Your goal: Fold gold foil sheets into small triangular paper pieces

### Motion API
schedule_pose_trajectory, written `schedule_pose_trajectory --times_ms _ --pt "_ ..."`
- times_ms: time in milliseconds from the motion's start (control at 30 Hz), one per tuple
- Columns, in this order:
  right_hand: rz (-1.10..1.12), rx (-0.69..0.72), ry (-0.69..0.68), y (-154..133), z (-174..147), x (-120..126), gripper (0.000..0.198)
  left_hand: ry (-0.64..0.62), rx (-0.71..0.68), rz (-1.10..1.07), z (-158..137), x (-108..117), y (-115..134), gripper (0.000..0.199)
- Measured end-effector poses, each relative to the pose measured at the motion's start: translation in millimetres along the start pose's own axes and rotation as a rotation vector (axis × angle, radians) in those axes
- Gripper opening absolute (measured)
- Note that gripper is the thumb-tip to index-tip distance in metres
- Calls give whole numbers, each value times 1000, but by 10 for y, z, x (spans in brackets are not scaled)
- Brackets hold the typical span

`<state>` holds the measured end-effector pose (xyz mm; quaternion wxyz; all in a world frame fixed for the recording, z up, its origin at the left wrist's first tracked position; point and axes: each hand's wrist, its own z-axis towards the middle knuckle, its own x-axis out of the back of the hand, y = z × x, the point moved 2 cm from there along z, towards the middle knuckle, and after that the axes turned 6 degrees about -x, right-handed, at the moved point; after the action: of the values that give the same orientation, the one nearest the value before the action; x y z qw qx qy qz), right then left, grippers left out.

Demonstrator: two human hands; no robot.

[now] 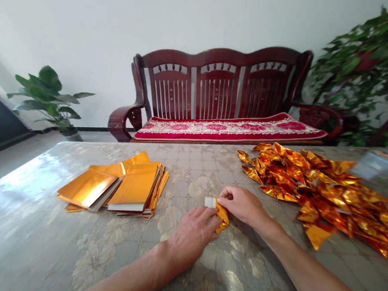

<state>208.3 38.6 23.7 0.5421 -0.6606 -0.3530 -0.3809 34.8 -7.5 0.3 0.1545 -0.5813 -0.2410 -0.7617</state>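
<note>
A partly folded sheet of gold foil paper (pixel 223 219) lies on the table between my hands, with a pale strip of its back showing at the top. My left hand (pixel 196 229) rests palm down, its fingers pressed together over the left side of the sheet and partly hiding it. From the right, my right hand (pixel 241 204) pinches the upper right edge between thumb and index finger; the other fingers are curled in.
Flat gold foil sheets (pixel 134 187) lie in stacks at left. A heap of folded gold foil pieces (pixel 323 188) spreads over the right side, near a clear plastic bag (pixel 382 163). Beyond the patterned table (pixel 109 266) stands a wooden bench (pixel 216 89), with potted plants either side.
</note>
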Motion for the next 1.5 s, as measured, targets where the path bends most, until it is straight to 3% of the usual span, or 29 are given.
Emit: schedule_pose_trajectory --times_ms 200,533,933,1500 --pt "62 1 -10 24 -12 -42 16 54 26 104 -4 -6 -41 40" --pt "54 -22 53 -1 -85 -111 10 33 20 116 11 50 -75 41" --pt "8 132 222 -15 -196 -162 11 54 24 132 11 17 -69 46" --pt "-22 320 281 44 -262 -236 12 35 61 119 23 76 -58 42"
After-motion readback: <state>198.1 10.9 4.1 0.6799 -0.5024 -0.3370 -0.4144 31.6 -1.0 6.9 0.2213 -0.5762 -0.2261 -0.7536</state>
